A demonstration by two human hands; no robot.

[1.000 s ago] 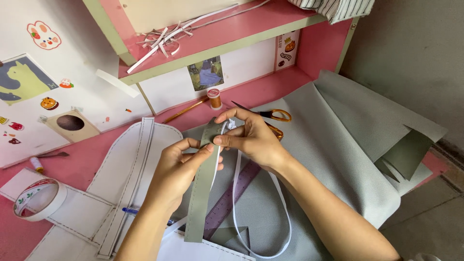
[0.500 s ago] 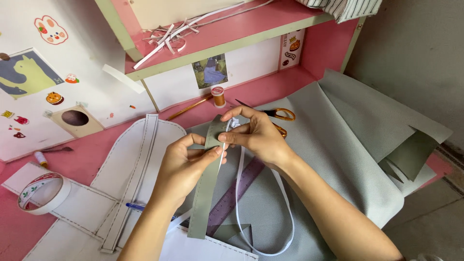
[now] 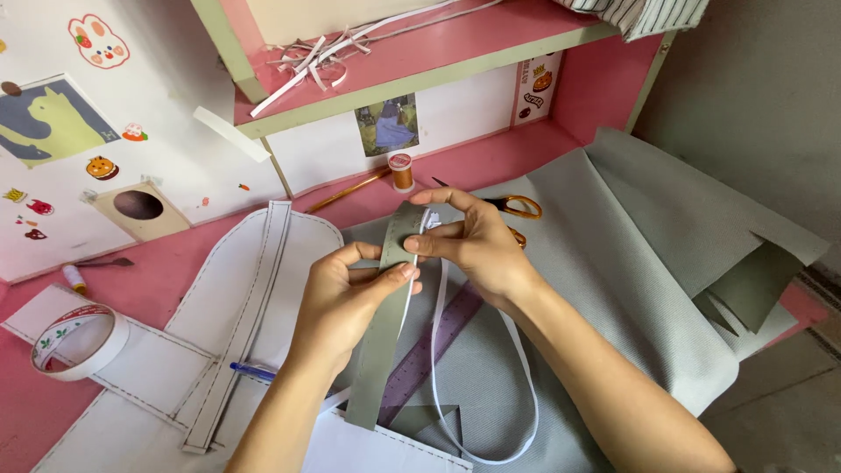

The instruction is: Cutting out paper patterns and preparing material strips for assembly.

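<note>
Both hands hold a long grey fabric strip [image 3: 378, 350] above the pink desk. My left hand [image 3: 346, 296] pinches the strip near its upper part between thumb and fingers. My right hand [image 3: 473, 245] grips the strip's top end together with a white elastic band [image 3: 524, 377], which loops down over the grey cloth [image 3: 613, 263]. A purple ruler [image 3: 434, 350] lies under the strip on the cloth.
Orange-handled scissors [image 3: 517, 208] and a spool of orange thread [image 3: 401, 172] lie behind my hands. White paper pattern pieces [image 3: 236, 289], a blue pen [image 3: 252, 371] and a roll of tape [image 3: 79, 340] sit at left. A pink shelf [image 3: 412, 61] holds white strips.
My hands stay on the strip with small finger shifts; the view has drifted slightly.
</note>
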